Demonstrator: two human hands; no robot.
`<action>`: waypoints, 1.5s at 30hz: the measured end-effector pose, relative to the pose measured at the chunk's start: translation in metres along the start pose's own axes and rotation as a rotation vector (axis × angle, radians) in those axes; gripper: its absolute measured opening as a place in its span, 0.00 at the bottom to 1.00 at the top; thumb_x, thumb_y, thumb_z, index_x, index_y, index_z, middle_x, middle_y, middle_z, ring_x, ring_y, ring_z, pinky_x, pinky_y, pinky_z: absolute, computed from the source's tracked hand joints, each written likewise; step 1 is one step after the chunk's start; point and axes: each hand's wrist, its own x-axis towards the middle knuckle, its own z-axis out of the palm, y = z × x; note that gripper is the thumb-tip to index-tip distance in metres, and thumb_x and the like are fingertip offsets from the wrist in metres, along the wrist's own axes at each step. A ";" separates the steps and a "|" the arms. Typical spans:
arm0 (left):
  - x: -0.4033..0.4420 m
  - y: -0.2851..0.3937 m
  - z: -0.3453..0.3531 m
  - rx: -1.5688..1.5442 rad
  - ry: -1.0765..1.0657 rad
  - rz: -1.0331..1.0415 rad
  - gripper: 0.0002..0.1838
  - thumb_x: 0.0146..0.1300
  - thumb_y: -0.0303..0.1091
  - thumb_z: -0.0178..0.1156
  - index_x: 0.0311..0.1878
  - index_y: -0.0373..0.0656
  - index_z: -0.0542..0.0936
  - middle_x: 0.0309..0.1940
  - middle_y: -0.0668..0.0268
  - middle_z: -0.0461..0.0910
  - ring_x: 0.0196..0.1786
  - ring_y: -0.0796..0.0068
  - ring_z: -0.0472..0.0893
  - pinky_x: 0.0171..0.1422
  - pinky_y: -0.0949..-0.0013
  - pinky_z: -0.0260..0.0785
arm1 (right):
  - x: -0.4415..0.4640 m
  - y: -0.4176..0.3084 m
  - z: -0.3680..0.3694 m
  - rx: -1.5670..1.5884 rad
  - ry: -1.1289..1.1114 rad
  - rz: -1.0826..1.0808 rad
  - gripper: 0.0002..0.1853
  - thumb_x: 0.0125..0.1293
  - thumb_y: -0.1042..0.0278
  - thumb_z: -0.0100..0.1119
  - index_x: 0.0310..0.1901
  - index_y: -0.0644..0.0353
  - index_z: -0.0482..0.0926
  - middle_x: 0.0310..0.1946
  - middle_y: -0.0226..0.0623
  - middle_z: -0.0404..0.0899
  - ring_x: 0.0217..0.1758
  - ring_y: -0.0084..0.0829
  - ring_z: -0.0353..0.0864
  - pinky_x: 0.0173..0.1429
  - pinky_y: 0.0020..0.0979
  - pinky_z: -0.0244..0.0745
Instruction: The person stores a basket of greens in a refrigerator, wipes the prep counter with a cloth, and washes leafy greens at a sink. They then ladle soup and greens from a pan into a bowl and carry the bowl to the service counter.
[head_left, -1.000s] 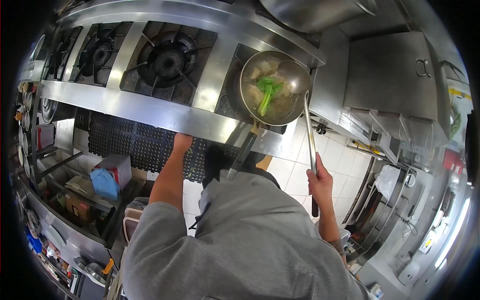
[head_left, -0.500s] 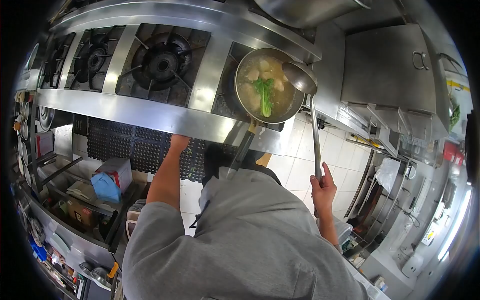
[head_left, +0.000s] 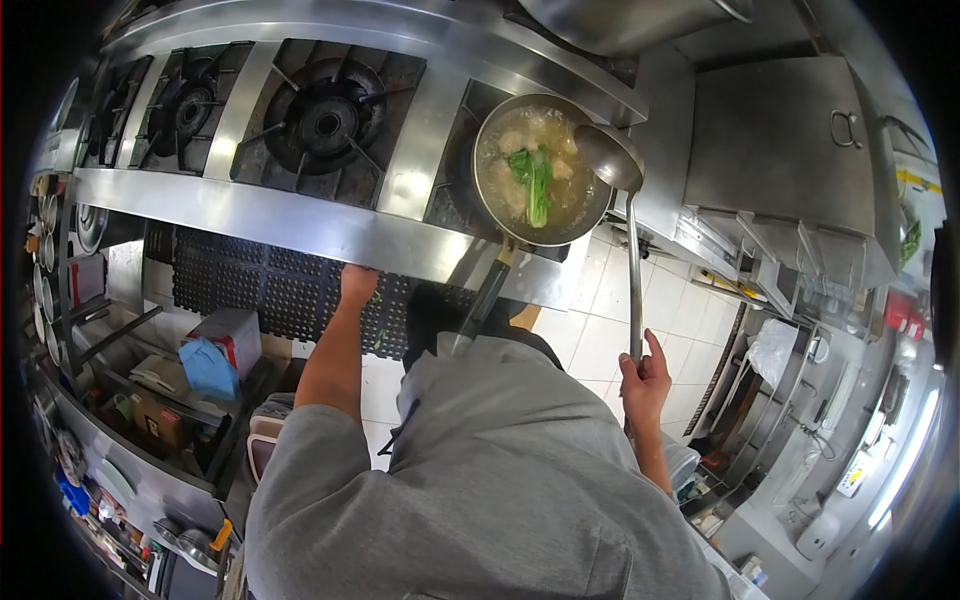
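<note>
The right hand [head_left: 645, 388] is wrapped around the lower handle of the ladle [head_left: 634, 275], thumb on the shaft, index finger extended. One second earlier this finger was curled and the ladle's bowl lay inside the pan [head_left: 487, 203]; the bowl now rests tilted at the pan's right rim, partly over the broth [head_left: 568, 197]. The left hand [head_left: 358, 286], its position at the front edge of the stove [head_left: 400, 229] little changed, has its fingers hidden from view; whether it grips the edge cannot be told. The pan sits on the stove's right end, its handle [head_left: 487, 295] directed toward the person's waist. Within it, greens [head_left: 538, 190] lie among pale pieces [head_left: 513, 140], slightly turned since the earlier view. A bare burner [head_left: 328, 122] lies left of the pan; a mat [head_left: 250, 280] covers the floor below.
</note>
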 end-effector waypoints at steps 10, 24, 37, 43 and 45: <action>0.015 -0.027 0.010 0.210 0.004 0.168 0.19 0.68 0.39 0.60 0.57 0.38 0.82 0.51 0.42 0.84 0.57 0.37 0.81 0.61 0.49 0.74 | -0.001 0.002 0.001 -0.001 -0.022 0.034 0.34 0.69 0.76 0.65 0.75 0.64 0.66 0.18 0.23 0.68 0.17 0.14 0.65 0.19 0.23 0.63; 0.018 -0.035 0.016 0.277 -0.028 0.080 0.20 0.68 0.39 0.61 0.59 0.40 0.81 0.56 0.43 0.83 0.60 0.39 0.80 0.64 0.49 0.73 | 0.000 0.008 0.001 -0.007 -0.025 0.011 0.33 0.69 0.76 0.65 0.75 0.64 0.66 0.18 0.23 0.69 0.16 0.13 0.66 0.18 0.23 0.63; 0.037 -0.079 0.029 0.706 -0.074 0.484 0.20 0.70 0.37 0.54 0.62 0.43 0.81 0.61 0.49 0.81 0.63 0.45 0.79 0.69 0.52 0.70 | -0.008 0.017 -0.015 -0.084 -0.114 0.160 0.24 0.67 0.73 0.68 0.65 0.63 0.80 0.24 0.22 0.72 0.26 0.14 0.64 0.31 0.23 0.64; 0.023 -0.045 0.020 0.459 -0.057 0.382 0.20 0.70 0.35 0.53 0.61 0.41 0.81 0.60 0.49 0.81 0.62 0.46 0.79 0.69 0.50 0.71 | -0.001 0.003 0.001 -0.288 -0.175 -0.023 0.25 0.67 0.70 0.66 0.66 0.59 0.80 0.24 0.34 0.73 0.26 0.23 0.68 0.34 0.29 0.70; 0.025 -0.046 0.021 0.466 -0.055 0.360 0.19 0.70 0.35 0.53 0.60 0.41 0.81 0.60 0.49 0.81 0.62 0.45 0.79 0.69 0.50 0.71 | 0.007 -0.004 0.009 -0.305 -0.163 -0.045 0.25 0.67 0.70 0.67 0.66 0.59 0.79 0.24 0.35 0.75 0.26 0.25 0.69 0.35 0.30 0.72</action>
